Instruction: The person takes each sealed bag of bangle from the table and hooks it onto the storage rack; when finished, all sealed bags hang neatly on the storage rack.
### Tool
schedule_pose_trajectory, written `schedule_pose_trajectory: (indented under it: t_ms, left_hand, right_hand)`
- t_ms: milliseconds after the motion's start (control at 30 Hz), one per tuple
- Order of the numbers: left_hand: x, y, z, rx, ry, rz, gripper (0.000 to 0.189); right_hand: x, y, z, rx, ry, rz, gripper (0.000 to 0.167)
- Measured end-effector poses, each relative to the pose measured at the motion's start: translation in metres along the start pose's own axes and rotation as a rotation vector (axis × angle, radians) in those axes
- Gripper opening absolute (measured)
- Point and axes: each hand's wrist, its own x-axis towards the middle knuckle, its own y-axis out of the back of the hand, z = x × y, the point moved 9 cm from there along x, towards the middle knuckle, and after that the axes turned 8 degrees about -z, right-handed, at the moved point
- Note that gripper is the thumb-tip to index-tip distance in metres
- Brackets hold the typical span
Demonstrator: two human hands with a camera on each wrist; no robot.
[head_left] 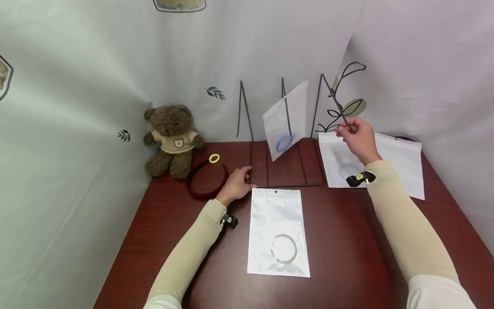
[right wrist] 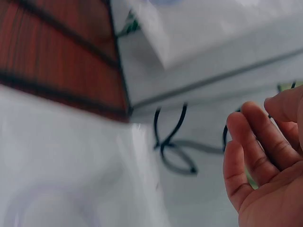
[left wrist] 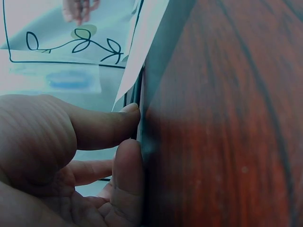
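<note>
A black wire display rack [head_left: 285, 186] with upright prongs stands at the back of the table. My right hand [head_left: 358, 139] pinches the free end of its right prong, above the table. At the base's front left corner, my left hand [head_left: 236, 183] grips the frame wire between thumb and fingers. A white pouch [head_left: 291, 109] showing a blue ring hangs tilted on the middle prong. In front of the rack, a white zip pouch [head_left: 275, 214] with a round ring mark lies flat, near my left thumb. More white pouches [head_left: 401, 165] lie under and beyond my right forearm.
On the left a brown teddy bear [head_left: 170, 141] in a beige shirt sits against the curtain. A dark red headband [head_left: 200, 196] and a small yellow ring [head_left: 214, 159] lie between it and the rack. White curtain [head_left: 77, 128] walls close in the table [head_left: 339, 240].
</note>
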Motion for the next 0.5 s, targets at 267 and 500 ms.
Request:
schedule_pose_trajectory:
  t_ms: [267, 500]
  left_hand:
    - [0.0, 0.0, 0.0, 0.022, 0.005, -0.006, 0.07]
    - [0.001, 0.001, 0.005, 0.038, 0.006, -0.009, 0.07]
  right_hand:
    - [0.006, 0.03, 0.053, -0.219, -0.137, -0.004, 0.026]
    - [0.018, 0.047, 0.09, -0.428, -0.262, -0.086, 0.058]
